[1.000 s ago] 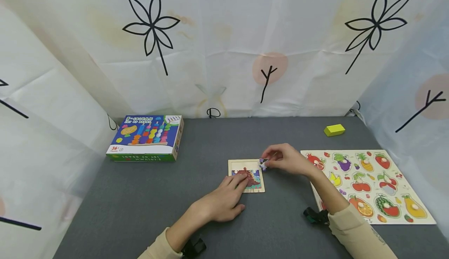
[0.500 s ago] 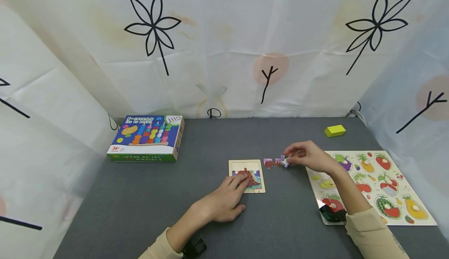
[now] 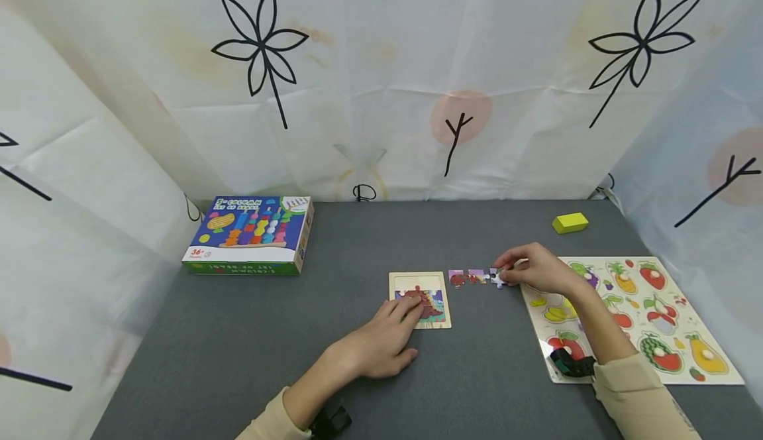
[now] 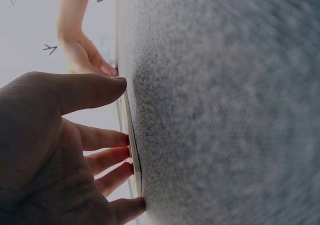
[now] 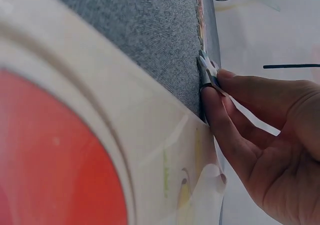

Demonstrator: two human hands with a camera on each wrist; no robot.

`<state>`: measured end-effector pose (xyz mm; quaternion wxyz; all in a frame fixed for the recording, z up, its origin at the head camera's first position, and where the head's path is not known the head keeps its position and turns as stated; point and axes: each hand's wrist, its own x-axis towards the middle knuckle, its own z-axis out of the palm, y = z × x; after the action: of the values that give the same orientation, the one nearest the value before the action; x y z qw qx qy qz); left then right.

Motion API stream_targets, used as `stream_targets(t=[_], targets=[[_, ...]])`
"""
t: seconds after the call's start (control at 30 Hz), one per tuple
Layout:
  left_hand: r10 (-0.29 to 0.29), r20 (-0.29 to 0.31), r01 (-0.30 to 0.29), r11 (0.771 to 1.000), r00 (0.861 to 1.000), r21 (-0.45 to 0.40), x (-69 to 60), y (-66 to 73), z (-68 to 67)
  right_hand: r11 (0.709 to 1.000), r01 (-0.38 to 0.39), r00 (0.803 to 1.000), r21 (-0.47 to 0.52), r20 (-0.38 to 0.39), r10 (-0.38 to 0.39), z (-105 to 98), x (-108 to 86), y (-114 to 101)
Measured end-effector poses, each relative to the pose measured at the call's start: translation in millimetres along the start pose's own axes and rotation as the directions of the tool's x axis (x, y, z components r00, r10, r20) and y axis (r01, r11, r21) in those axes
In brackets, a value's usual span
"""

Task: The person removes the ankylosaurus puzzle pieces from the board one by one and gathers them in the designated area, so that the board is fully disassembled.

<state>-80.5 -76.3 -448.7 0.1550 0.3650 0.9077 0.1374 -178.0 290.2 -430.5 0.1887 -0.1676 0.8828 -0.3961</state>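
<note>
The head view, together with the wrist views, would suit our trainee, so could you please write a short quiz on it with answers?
1. Multiple choice: what does the right hand have in its grip?
A) a cup
B) a puzzle piece
C) a pencil

2. True or false: the wooden frame, partly covered by the left hand, is completely filled.

3. Fill in the colour: the small block beyond the fruit board is ____.

Key:
1. B.
2. False; a bare strip shows in its upper part.
3. Yellow.
</note>
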Motion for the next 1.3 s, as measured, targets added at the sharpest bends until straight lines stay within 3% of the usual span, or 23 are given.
stream_targets(t=[0.5,0.87,1.3], targets=[[-0.003,0.001,0.003,1.0,1.0,-0.009,-0.9,-0.2,-0.2,0.991,-0.024,0.999,-0.134,-0.049,0.018,-3,2.0,-7],[0.009,0.006,-0.009,0.999,1.0,-0.031,0.5,-2.8,0.0,0.998,0.024,0.998,-0.058,-0.051,-0.027,1,1.6,-12],[0.031,0.018,-0.027,0.987,0.999,-0.161,-0.5,-7.7,-1.5,0.995,0.083,0.996,0.052,-0.046,-0.081,18,7.1,-24]])
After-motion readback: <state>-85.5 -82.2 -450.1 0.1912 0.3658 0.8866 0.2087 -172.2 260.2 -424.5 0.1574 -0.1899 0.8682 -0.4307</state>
